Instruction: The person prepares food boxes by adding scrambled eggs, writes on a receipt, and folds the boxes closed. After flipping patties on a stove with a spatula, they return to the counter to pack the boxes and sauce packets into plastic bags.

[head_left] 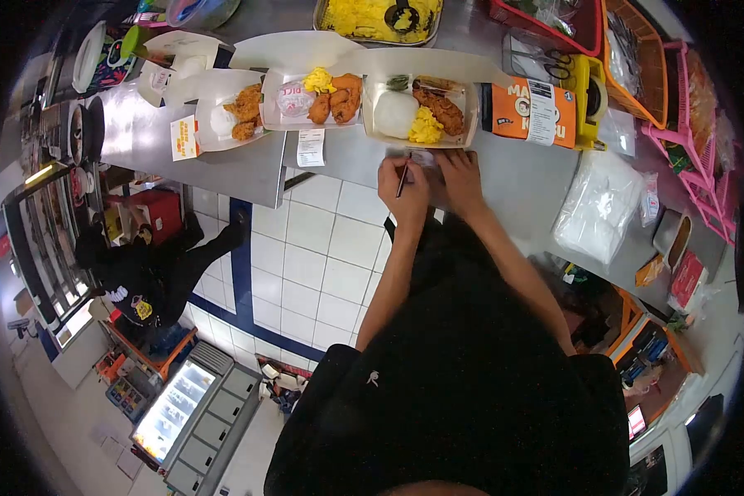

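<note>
My left hand (403, 192) is closed around a dark pen (402, 181), over the near edge of the steel counter. A small slip of paper (422, 158) lies partly hidden by my fingers. My right hand (460, 178) rests beside it, fingers stretched out flat toward the paper. Just beyond both hands sits an open meal box (372, 136) with rice, fried chicken and yellow scrambled egg. To its left stand a second open box (270, 116) with wrapped rice, egg and chicken pieces, and a third box (211, 142) with rice and chicken.
A printed receipt (311, 147) lies left of my hands. On the right are a closed orange box (512, 116) bearing a receipt, a yellow tape dispenser (589, 103) and a stack of white plastic bags (599, 207). Behind is a tray of egg (351, 18). A person (145, 277) in black is at left.
</note>
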The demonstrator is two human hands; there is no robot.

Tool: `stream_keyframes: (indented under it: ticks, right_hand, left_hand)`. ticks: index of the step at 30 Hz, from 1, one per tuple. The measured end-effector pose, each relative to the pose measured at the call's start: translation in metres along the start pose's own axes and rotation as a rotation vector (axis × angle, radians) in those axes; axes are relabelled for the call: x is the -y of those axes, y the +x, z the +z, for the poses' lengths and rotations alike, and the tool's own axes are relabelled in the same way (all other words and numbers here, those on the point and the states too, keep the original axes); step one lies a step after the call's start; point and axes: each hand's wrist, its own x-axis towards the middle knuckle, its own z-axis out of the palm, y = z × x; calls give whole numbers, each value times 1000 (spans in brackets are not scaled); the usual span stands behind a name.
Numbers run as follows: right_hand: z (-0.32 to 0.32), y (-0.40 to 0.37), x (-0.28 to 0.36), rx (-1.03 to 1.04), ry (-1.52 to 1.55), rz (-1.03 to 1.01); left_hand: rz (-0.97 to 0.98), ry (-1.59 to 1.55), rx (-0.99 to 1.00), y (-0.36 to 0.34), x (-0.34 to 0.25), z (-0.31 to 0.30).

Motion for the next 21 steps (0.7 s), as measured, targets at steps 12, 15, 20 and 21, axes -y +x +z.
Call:
stream_keyframes:
  ticks: [12, 15, 20, 21]
  right_hand:
    - [-3, 2, 6, -107, 29, -10]
    - [-3, 3, 3, -51, 21, -23]
    - [-2, 4, 4, -47, 48, -25]
    - [-3, 4, 3, -51, 49, -26]
  left_hand:
    - [-1, -35, -52, -5, 12, 0]
    - [-19, -24, -36, -6, 5, -1]
    - [-110, -38, -57, 1, 4, -6]
    - [-106, -38, -57, -1, 5, -6]
